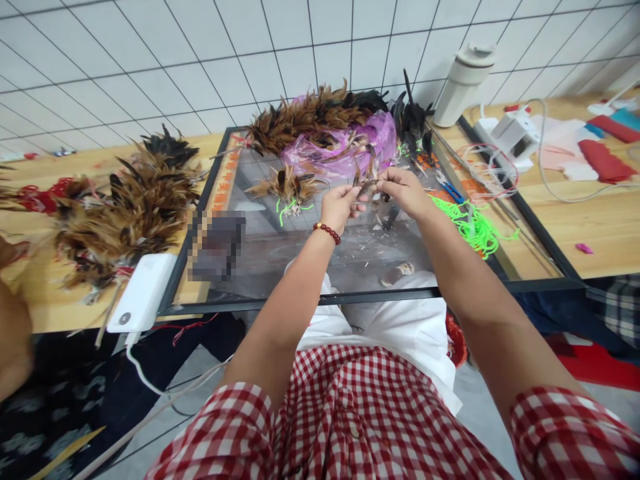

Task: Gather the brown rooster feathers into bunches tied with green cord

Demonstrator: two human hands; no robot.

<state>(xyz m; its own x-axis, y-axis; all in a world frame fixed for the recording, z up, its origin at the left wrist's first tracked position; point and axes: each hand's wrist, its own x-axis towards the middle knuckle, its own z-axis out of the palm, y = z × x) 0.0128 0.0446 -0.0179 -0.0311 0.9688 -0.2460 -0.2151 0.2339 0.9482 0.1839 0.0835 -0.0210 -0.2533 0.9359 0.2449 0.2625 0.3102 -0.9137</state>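
Note:
Over the glass panel, my left hand (340, 205), with a red bead bracelet at the wrist, pinches a small brown feather (369, 183). From the other side, the fingers of my right hand (406, 191) are closed on the same feather. Just beyond sits a purple plastic bag (345, 150) with loose feathers in it. A small feather bunch (287, 187) tied with green cord lies left of my hands. To the right are a tangle of bright green cord (470, 227) and blue-handled pliers (450, 188).
A long brown feather garland (315, 117) lies behind the bag. More feather bunches (135, 207) and a white power bank (143, 293) with a cable are at left. A white flask (463, 87) and a power strip (510, 137) stand back right. Another person's arm (13, 327) shows far left.

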